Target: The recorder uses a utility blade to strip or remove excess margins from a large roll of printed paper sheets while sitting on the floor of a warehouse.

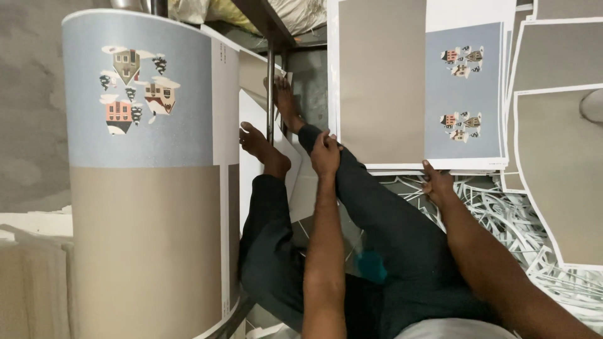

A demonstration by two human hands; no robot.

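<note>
The right hand [438,183] pinched the near edge of a stack of printed sheets [421,88], grey-brown and pale blue with small house pictures, lying above white paper trimmings [502,213]. The left hand [325,154] rested curled on the person's dark trouser leg [377,213]. A large curved printed sheet [144,176] stood at left.

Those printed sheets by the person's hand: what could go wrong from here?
The right hand grips only the near edge of the stack of printed sheets, so a pull might crease the top one or fan the pile out of line. The paper trimmings lying loose under that edge could snag or slip beneath it. The left hand rests on the leg, so nothing steadies the stack's other side.
</note>
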